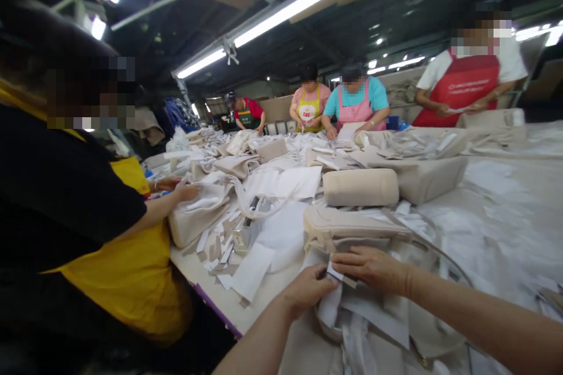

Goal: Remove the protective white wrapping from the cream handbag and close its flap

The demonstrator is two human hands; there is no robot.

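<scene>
We see a matt, faintly grained cloth or leather-like skin on the beige cover [352, 222] nearest us, and an equally dull, smooth face on the rounded beige block [360, 187] beyond it. The white strip [335, 271] we hold looks smooth and matt; whether paper or fabric, we cannot tell. The loose white sheet [253, 272] looks flat and papery. We find a metallic sheen on the small silvery box [240, 240], soft matt cloth in the yellow apron [127, 299], and crinkled, filmy plastic in the whitish bag [178, 142].
</scene>
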